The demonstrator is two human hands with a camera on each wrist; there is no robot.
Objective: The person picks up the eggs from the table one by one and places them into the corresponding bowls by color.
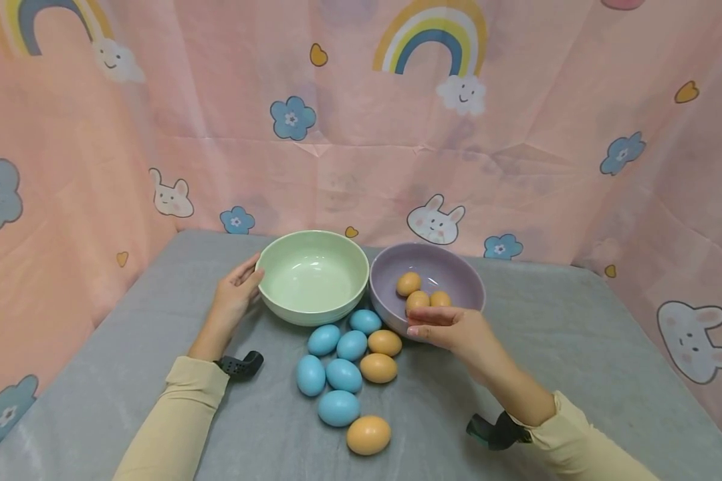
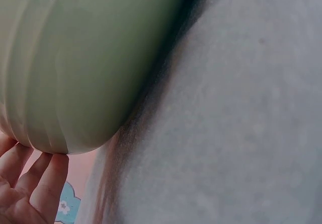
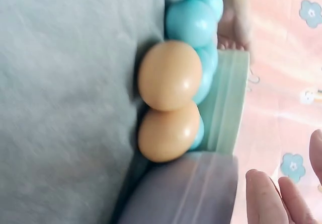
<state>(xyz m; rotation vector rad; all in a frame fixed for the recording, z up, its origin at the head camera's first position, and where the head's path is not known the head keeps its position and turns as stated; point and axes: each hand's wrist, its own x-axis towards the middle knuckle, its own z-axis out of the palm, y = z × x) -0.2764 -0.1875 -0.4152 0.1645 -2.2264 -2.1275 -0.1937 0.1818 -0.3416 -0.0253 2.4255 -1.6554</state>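
Observation:
My left hand (image 1: 236, 294) touches the outer wall and rim of a pale green bowl (image 1: 313, 314) from the left. Its fingertips (image 2: 53, 166) rest against the bowl's ribbed side in the left wrist view, fingers mostly straight. Nothing lies inside that bowl. Over the near rim of a purple bowl (image 1: 469, 280) hangs my right hand (image 1: 457, 331), its thumb and fingers apart with nothing between them. Inside the purple bowl sit three orange eggs (image 1: 408, 284), partly behind the hand. In the right wrist view, fingertips (image 3: 261, 189) show just past the purple bowl's rim.
Several blue eggs (image 1: 344, 375) cluster on the grey cloth (image 1: 265, 427) in front of the bowls. Two orange eggs (image 1: 378, 368) lie along their right side, and another orange egg (image 1: 368, 435) is nearest me. A pink printed curtain (image 1: 349, 167) stands behind and at both sides.

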